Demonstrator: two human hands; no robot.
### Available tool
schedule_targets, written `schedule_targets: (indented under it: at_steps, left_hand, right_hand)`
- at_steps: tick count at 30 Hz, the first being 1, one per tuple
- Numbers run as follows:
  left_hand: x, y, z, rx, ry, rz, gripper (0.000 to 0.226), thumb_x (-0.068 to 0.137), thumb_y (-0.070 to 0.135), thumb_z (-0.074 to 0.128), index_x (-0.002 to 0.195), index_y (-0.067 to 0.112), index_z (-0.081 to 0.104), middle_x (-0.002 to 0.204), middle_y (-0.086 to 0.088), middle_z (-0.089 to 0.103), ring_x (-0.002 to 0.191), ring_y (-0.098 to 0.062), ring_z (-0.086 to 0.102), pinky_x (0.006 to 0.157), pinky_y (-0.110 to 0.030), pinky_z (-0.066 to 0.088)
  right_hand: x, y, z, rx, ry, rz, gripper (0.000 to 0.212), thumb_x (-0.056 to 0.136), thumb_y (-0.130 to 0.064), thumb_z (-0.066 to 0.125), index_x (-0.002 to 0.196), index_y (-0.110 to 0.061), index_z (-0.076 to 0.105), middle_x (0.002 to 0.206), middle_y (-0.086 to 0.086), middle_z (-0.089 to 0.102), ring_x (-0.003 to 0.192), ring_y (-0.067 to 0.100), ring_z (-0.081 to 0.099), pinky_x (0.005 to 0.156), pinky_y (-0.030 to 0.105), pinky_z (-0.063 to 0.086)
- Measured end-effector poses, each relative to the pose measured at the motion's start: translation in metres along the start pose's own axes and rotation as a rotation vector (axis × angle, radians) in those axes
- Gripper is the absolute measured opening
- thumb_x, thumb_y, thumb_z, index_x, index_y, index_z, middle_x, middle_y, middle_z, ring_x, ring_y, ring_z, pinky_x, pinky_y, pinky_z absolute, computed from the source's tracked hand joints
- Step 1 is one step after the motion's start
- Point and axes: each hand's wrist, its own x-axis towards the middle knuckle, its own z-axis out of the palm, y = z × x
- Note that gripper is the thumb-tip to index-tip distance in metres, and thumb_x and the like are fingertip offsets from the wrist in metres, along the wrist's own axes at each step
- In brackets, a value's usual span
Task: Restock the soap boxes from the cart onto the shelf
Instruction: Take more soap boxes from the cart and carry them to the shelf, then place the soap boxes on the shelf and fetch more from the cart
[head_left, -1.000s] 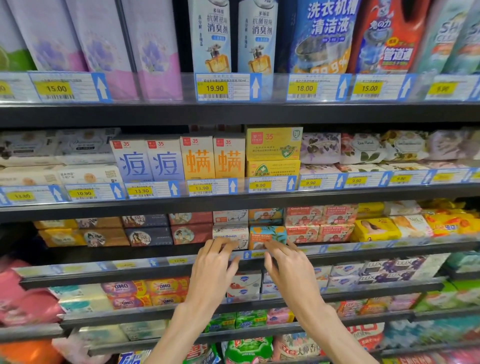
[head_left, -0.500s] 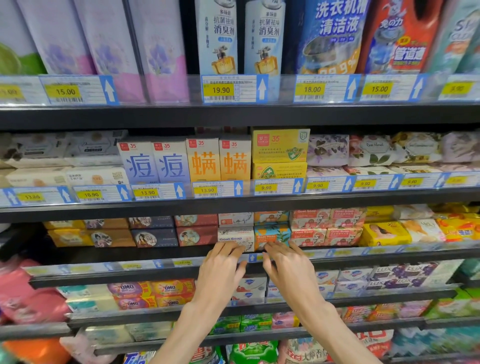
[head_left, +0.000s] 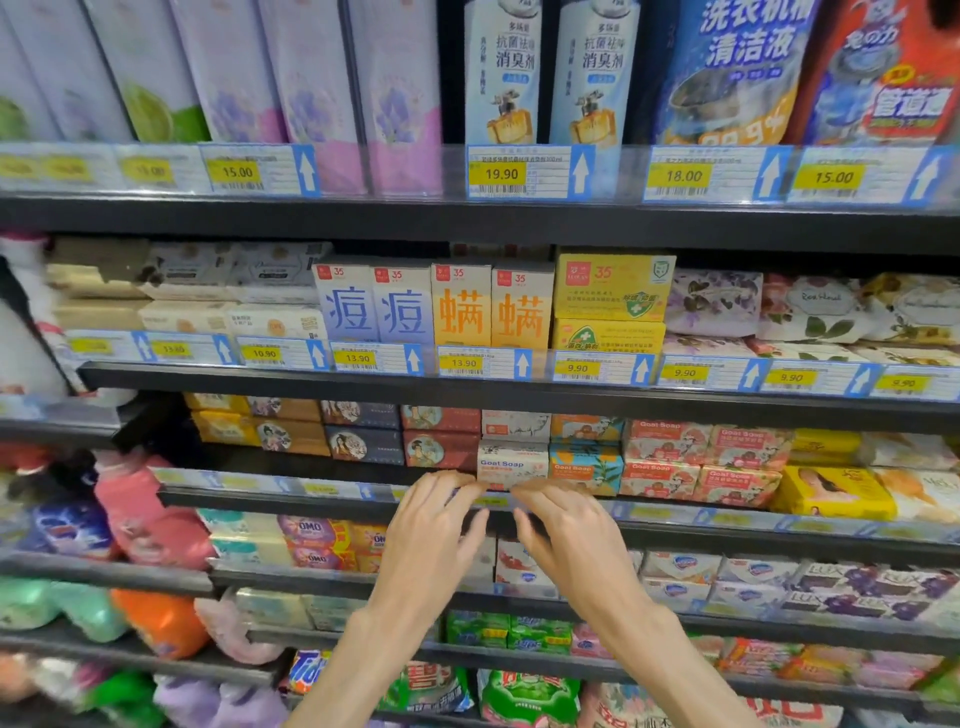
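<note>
Item: white rectangular cardboard box printed "Goat Soap" in blue (head_left: 511, 464). Location: front of the third dark metal shelf (head_left: 322, 501) from the top, just behind the clear price-label rail, with a second white box stacked on top of it. Left neighbour: dark red boxes with a portrait print (head_left: 440, 449). Right neighbour: teal and orange Goat Soap box (head_left: 586, 466), touching or nearly so.

Change: a second ago both hands sat spread on the rail a little left of this spot; they have since closed in toward each other and now meet directly below the white box. The box itself reads seated and square in its row. Judgement: this looks like the final nudging of a box just placed, so one unit is probably on the shelf and the next should come from the cart, which is out of view.

Left hand (head_left: 431, 525): fingers extended and loosely spread, tips at the rail edge by the box's lower left corner; nothing held.

Right hand (head_left: 566, 525): fingers extended, slightly bent, tips at the rail beneath the box's lower right corner; nothing held. Whether either set of fingertips actually touches the cardboard rather than the rail cannot be told.
</note>
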Motion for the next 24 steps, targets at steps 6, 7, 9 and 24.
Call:
schedule_targets:
  at_steps: [6, 7, 9, 24]
  left_hand:
    - [-0.057, -0.036, -0.053, 0.151, 0.025, -0.246, 0.042, 0.097, 0.044, 0.049, 0.132, 0.025, 0.061, 0.133, 0.008, 0.059, 0.13, -0.014, 0.051, 0.111, -0.038, 0.042]
    - [-0.072, -0.04, -0.066, 0.185, 0.029, -0.303, 0.044, 0.096, 0.046, 0.049, 0.132, 0.024, 0.061, 0.133, 0.007, 0.06, 0.129, -0.016, 0.052, 0.109, -0.039, 0.043]
    - [-0.106, -0.045, -0.092, 0.249, 0.031, -0.41, 0.046, 0.094, 0.047, 0.05, 0.13, 0.022, 0.063, 0.13, 0.005, 0.061, 0.124, -0.019, 0.056, 0.103, -0.041, 0.048]
    - [-0.39, -0.057, -0.289, 0.617, 0.131, -0.971, 0.053, 0.09, 0.058, 0.047, 0.127, 0.024, 0.06, 0.124, 0.003, 0.064, 0.115, -0.022, 0.062, 0.094, -0.04, 0.054]
  right_hand:
    - [0.02, -0.028, 0.017, 0.139, -0.151, -0.224, 0.035, 0.092, -0.039, 0.062, 0.123, -0.023, 0.066, 0.121, -0.004, 0.069, 0.11, 0.016, 0.066, 0.087, 0.033, 0.057]
    - [0.022, -0.037, 0.019, 0.156, -0.171, -0.273, 0.037, 0.092, -0.039, 0.063, 0.125, -0.022, 0.065, 0.121, -0.004, 0.069, 0.111, 0.017, 0.066, 0.088, 0.034, 0.056]
    - [0.025, -0.059, 0.023, 0.193, -0.207, -0.358, 0.04, 0.09, -0.038, 0.065, 0.126, -0.021, 0.065, 0.122, -0.003, 0.069, 0.11, 0.018, 0.066, 0.088, 0.034, 0.055]
    - [-0.021, -0.349, 0.062, 0.53, -0.415, -0.913, 0.042, 0.081, -0.044, 0.072, 0.116, -0.021, 0.068, 0.108, -0.004, 0.073, 0.095, 0.018, 0.07, 0.08, 0.026, 0.053]
